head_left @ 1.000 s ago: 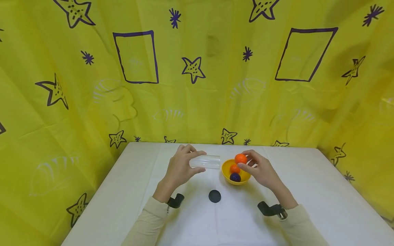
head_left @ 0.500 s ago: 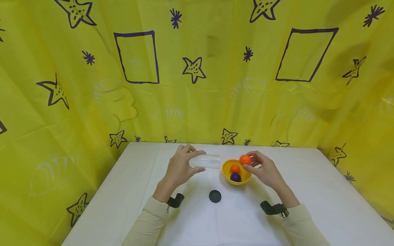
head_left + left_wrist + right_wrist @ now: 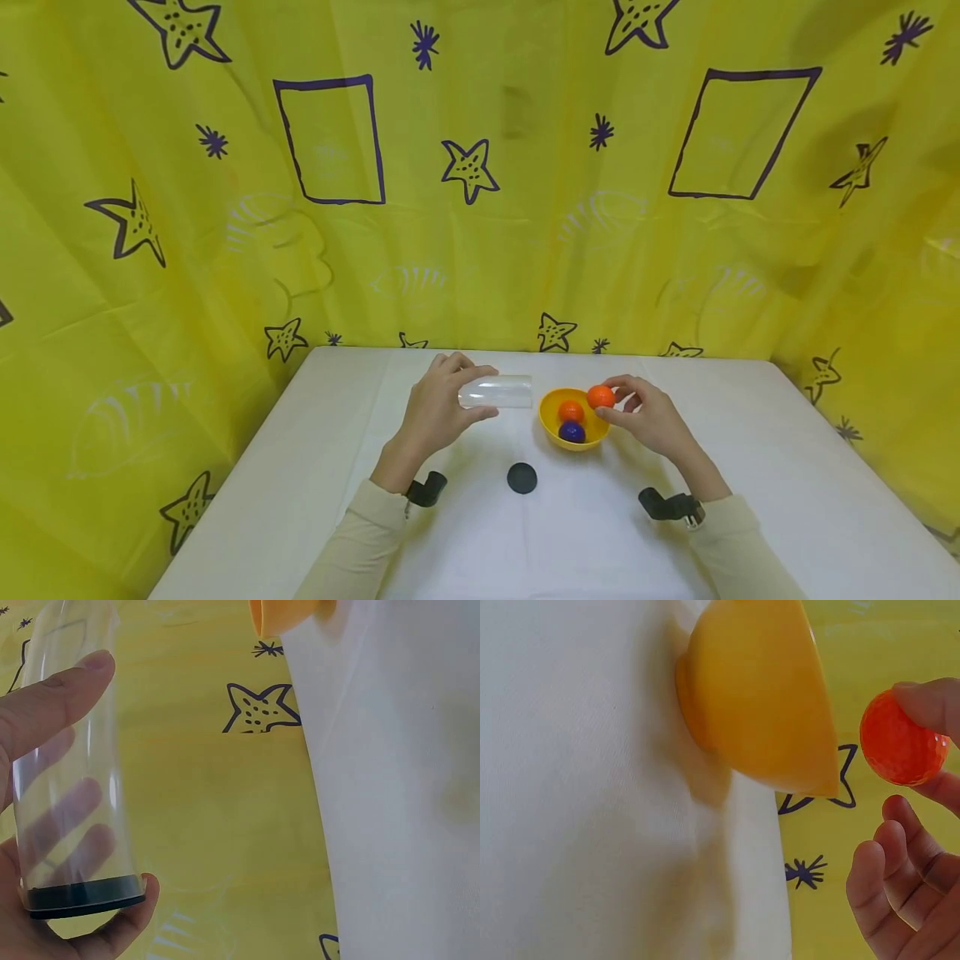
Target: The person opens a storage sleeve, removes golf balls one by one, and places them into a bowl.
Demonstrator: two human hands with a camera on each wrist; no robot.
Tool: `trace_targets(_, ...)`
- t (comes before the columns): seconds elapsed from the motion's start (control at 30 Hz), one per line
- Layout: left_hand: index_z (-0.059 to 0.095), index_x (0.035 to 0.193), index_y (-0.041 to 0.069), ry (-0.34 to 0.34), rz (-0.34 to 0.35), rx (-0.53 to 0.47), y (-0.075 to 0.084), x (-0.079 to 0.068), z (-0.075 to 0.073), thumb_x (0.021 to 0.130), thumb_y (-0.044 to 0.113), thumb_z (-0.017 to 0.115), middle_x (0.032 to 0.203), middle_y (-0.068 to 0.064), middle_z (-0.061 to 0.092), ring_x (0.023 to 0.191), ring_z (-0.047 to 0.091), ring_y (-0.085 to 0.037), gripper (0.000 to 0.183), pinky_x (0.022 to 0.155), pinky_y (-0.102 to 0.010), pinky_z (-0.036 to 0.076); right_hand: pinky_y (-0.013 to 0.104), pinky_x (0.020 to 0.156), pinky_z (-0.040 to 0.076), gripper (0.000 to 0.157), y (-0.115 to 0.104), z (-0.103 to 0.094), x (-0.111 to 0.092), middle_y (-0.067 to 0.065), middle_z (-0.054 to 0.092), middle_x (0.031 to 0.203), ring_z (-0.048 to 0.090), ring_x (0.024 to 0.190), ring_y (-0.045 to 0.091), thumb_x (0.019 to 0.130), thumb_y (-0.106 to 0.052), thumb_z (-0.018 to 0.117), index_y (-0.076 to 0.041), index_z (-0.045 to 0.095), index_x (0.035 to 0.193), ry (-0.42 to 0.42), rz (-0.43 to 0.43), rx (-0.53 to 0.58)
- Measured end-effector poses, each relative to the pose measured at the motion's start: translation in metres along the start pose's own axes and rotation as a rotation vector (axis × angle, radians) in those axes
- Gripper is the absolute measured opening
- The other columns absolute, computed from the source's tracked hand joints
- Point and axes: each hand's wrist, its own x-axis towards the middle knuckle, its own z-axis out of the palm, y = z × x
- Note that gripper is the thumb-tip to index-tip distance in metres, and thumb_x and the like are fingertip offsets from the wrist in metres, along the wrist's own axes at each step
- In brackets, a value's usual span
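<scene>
My left hand (image 3: 438, 406) grips a clear plastic tube (image 3: 510, 391) lying on its side in the air, its mouth toward the bowl. In the left wrist view a dark cap (image 3: 86, 894) closes the tube's near end, and fingers show through the wall. Thumb and finger of my right hand (image 3: 643, 414) pinch an orange golf ball (image 3: 901, 739) over the right rim of the yellow bowl (image 3: 761, 697); the other fingers are loosely bent. Inside the bowl sit another orange ball (image 3: 572, 412) and a dark purple ball (image 3: 572, 432).
On the white table (image 3: 465, 533), a round black disc (image 3: 522, 477) lies flat in front of the bowl. A yellow curtain (image 3: 480, 267) with drawn stars stands behind and at both sides. Black camera mounts sit on both wrists.
My right hand has moved right with its orange ball, from above the bowl's middle to its right rim. The left hand and tube have stayed nearly still.
</scene>
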Motion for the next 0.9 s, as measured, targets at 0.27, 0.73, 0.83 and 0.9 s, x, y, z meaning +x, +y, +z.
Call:
trace_targets(0.27,0.068,0.114,0.03,-0.013,-0.004,0.009,-0.0018,-0.0014,0.0,0.069,0.042,0.085,0.103,0.008,0.062,0.094,0.052,-0.012,0.05,0.067,-0.023,0.046,0.028,0.062,0.044,0.048,0.0074,0.0022,0.0012,0.01,0.059,0.106,0.05,0.085,0.023,0.082,-0.044,0.074,-0.019,0.06,0.121,-0.036,-0.019,-0.009)
trace_targets(0.73,0.067,0.115,0.029,-0.022,-0.01,0.01,-0.0029,-0.0018,0.0013,0.069,0.043,0.084,0.104,0.007,0.064,0.092,0.053,-0.012,0.051,0.068,-0.025,0.045,0.029,0.065,0.045,0.047,0.0107,0.0058,-0.0002,0.01,0.058,0.106,0.049,0.088,0.023,0.082,-0.042,0.074,-0.018,0.059,0.121,-0.083,-0.013,-0.007)
trace_targets(0.83,0.067,0.115,0.029,-0.033,-0.02,0.016,-0.0024,-0.0019,0.0017,0.07,0.044,0.083,0.104,0.008,0.064,0.091,0.053,-0.012,0.051,0.068,-0.024,0.045,0.029,0.065,0.045,0.046,0.0109,0.007,-0.0007,0.009,0.059,0.106,0.049,0.088,0.023,0.082,-0.041,0.074,-0.018,0.06,0.12,-0.087,-0.014,-0.007)
trace_targets(0.9,0.067,0.115,0.029,-0.042,-0.023,0.016,-0.0016,-0.0021,0.0017,0.07,0.044,0.083,0.104,0.008,0.064,0.09,0.052,-0.012,0.05,0.067,-0.024,0.044,0.029,0.065,0.044,0.046,0.011,0.0076,-0.0007,0.01,0.059,0.106,0.05,0.088,0.022,0.082,-0.04,0.074,-0.017,0.06,0.119,-0.092,-0.021,-0.007)
